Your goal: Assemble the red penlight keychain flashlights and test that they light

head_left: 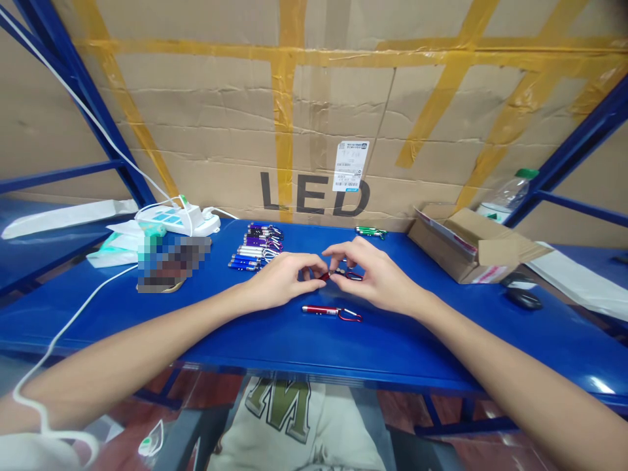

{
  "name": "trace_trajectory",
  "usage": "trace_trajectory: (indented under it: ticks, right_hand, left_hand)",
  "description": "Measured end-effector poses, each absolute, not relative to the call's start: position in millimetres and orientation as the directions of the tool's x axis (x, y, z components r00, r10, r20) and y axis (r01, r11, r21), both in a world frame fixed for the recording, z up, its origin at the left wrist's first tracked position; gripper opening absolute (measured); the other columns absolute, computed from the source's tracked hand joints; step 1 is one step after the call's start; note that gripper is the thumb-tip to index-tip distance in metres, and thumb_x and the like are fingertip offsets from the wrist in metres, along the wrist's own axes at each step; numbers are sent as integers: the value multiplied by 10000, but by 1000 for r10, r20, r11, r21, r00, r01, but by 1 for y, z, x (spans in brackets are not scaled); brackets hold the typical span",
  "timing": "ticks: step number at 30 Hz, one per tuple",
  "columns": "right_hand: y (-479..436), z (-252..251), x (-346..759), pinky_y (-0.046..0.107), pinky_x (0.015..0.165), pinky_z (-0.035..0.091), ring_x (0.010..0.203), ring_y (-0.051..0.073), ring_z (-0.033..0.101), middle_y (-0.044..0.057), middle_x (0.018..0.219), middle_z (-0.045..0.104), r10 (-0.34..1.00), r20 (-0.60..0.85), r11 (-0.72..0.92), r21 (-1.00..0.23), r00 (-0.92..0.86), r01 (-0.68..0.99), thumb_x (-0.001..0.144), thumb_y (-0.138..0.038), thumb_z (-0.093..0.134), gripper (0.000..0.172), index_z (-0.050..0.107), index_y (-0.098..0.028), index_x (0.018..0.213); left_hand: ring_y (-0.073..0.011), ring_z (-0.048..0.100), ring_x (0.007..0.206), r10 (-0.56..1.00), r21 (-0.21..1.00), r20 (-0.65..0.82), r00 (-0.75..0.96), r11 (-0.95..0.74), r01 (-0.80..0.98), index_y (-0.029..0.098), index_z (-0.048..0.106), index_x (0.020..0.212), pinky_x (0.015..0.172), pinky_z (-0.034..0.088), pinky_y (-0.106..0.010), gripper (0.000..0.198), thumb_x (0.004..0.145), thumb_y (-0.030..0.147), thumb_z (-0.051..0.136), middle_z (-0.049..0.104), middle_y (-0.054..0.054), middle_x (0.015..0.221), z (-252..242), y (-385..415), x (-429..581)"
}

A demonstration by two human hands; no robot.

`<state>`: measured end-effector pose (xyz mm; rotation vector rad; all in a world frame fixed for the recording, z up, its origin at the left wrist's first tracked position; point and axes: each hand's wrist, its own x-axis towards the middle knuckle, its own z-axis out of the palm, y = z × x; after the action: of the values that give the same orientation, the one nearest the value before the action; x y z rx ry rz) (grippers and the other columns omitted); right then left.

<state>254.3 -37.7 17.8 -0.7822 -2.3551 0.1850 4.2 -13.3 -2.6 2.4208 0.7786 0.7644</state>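
Both my hands meet over the middle of the blue table (pixel 147 320). My left hand (pixel 282 278) pinches a small red keychain flashlight (pixel 326 275) by its body. My right hand (pixel 373 275) holds the other end of the same flashlight, where a red carabiner clip (pixel 354 277) hangs. A second red flashlight with a carabiner (pixel 331 312) lies on the table just in front of my hands. A pile of blue and purple keychain flashlights (pixel 256 246) lies behind my left hand. Two green flashlights (pixel 371 231) lie at the back near the cardboard wall.
An open cardboard box (pixel 471 252) stands at the right, a plastic bottle (pixel 507 193) behind it and a black mouse (pixel 524 299) in front. A white power strip (pixel 179 220) with a white cable sits back left. A big cardboard sheet (pixel 314 118) marked LED closes the back.
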Motion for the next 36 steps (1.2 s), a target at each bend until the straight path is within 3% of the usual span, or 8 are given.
trace_trajectory:
  ticks: [17, 22, 31, 36]
  right_hand:
    - [-39, 21, 255, 419, 903, 525, 1037, 277, 634, 71, 1115, 770, 579, 516, 812, -299, -631, 501, 1011, -241, 632, 300, 632, -255, 1311]
    - [-32, 19, 260, 434, 937, 512, 1012, 270, 625, 68, 1089, 752, 576, 541, 804, -241, -613, 543, 1022, -197, 576, 311, 613, -243, 1327]
    - [-25, 20, 269, 372, 797, 503, 947, 275, 627, 62, 938, 735, 677, 195, 736, -157, -710, 658, 944, -116, 637, 216, 664, -218, 1132]
    - [-26, 20, 269, 368, 801, 496, 945, 276, 633, 56, 941, 737, 683, 116, 729, -151, -721, 667, 901, -89, 672, 241, 659, -221, 1102]
  left_hand:
    - [-191, 741, 949, 610, 543, 390, 690, -757, 363, 222, 741, 1143, 895, 548, -304, 139, 1030, 277, 682, 797, -26, 1091, -1, -13, 2]
    - [-188, 734, 999, 601, 527, 436, 670, -774, 350, 228, 740, 1162, 937, 544, -310, 144, 1040, 258, 670, 790, -24, 1139, 2, -14, 2]
    - [-176, 737, 918, 701, 619, 382, 602, -678, 397, 231, 709, 1158, 805, 541, -293, 168, 1011, 312, 705, 795, -8, 1073, -1, -12, 3]
    - [-174, 723, 866, 712, 610, 375, 594, -672, 420, 232, 717, 1161, 777, 534, -298, 189, 1005, 340, 710, 795, -12, 1039, -3, -11, 2]
